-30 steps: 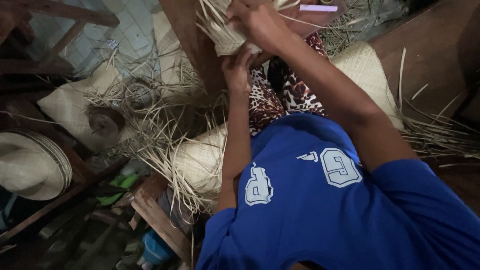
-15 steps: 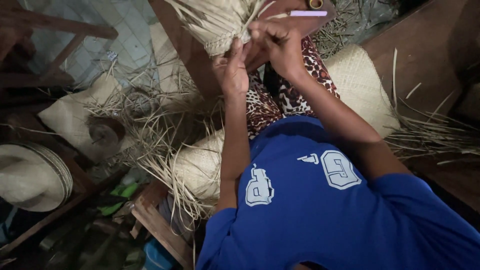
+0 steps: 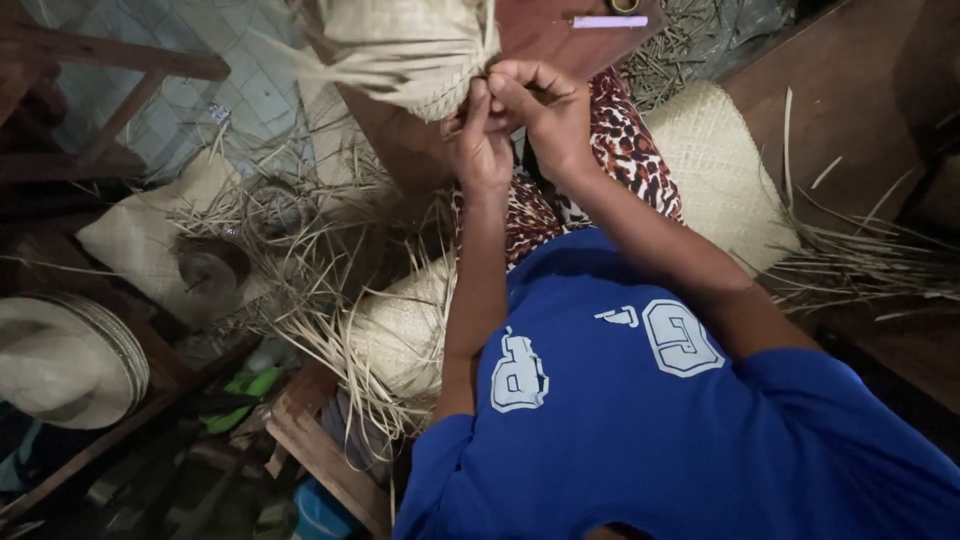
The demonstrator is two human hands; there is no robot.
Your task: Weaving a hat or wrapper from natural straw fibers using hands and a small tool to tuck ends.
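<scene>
Left hand [image 3: 478, 140], right hand [image 3: 545, 105]: both pinching straw strands at the woven piece's [image 3: 405, 50] lower edge; piece lies toward eleven o'clock, touching both; finished straw hat [image 3: 65, 360] at eight o'clock, well apart.

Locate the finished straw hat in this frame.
In the head view the finished straw hat lies at the far left edge, below the flat woven piece, well away from both hands.

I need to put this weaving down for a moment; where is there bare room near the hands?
Bare wood shows on the tabletop at the right, between the woven mat and the loose straw strands. The brown board beside the half-woven straw piece has a bare strip. Left of the left hand, straw litter crowds everything.
</scene>
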